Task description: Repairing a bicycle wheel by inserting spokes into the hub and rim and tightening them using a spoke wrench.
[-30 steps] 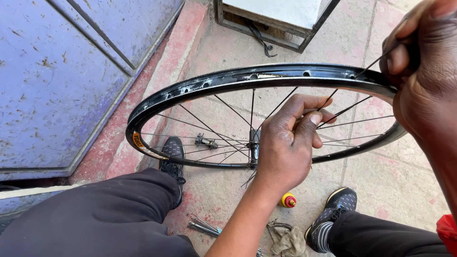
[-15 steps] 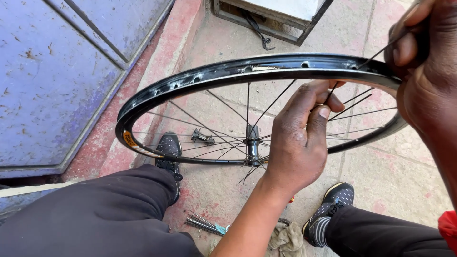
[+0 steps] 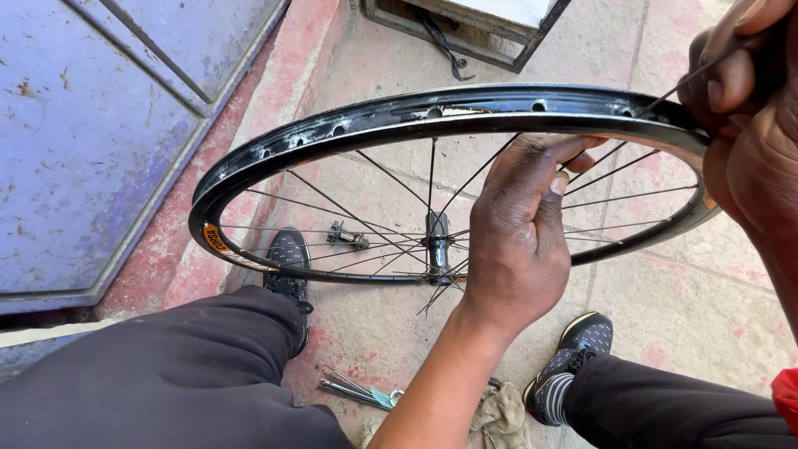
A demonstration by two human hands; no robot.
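A bare bicycle wheel [image 3: 349, 125] lies nearly flat above the knees. The left hand [image 3: 519, 237] reaches up from below, fingers curled among the spokes under the far rim. The right hand [image 3: 748, 108] pinches a loose spoke [image 3: 682, 83] at the rim's right edge.

Single view from a head-worn camera, looking steeply down and slightly forward over the lap. Very close: bicycle wheel [image 3: 349, 133] filling the middle, left hand [image 3: 519, 237] at centre, right hand [image 3: 748, 108] cropped at the right edge. Knees nearest, paved floor [image 3: 665, 308] beyond, blue metal door [image 3: 91, 125] far left.
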